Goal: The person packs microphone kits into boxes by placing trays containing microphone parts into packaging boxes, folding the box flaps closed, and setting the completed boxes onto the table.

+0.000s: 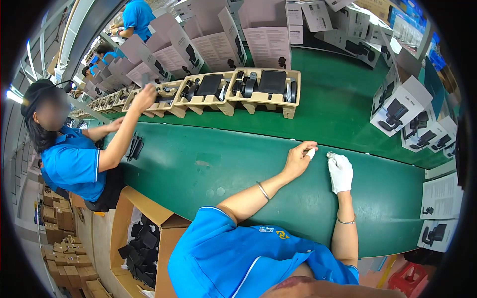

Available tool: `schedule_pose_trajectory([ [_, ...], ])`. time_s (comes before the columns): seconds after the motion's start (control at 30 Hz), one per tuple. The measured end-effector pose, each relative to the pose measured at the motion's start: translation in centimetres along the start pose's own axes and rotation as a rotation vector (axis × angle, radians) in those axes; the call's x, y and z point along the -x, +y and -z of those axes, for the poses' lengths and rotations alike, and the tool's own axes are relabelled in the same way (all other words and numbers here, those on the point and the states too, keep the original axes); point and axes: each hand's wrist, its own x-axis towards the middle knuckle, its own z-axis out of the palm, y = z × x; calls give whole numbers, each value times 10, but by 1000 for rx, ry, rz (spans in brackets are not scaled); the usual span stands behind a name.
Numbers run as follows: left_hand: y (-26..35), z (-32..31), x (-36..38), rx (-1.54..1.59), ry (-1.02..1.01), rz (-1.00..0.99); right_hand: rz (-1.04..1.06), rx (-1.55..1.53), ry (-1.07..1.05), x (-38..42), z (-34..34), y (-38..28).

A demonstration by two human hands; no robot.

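My left hand [299, 158] is bare apart from a white finger cover and rests over the green work table [223, 159]. Its fingers are loosely bent with a gap between them, and I see nothing held there. Close by on the right, my right hand [341, 173] wears a white glove. Its fingers are curled together, and a small greyish bit shows at the tips, too small to name. Beyond both hands, the nearest moulded pulp tray [263, 102] sits on the green conveyor belt [328, 99], holding a black flat device, a coiled cable and other dark parts.
More pulp trays [203, 102] and upright open boxes [271, 44] line the belt. Printed boxes [400, 107] stand at the right. A co-worker [74, 154] reaches over the belt at left, near black strips [134, 146]. A carton [126, 248] of black pieces stands below.
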Motion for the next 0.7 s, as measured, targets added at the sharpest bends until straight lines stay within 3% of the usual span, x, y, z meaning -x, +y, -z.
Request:
schedule_pose_trajectory([
  [0.7,2,21,3,28,-23,62,62,34,30,2,-15,-13],
])
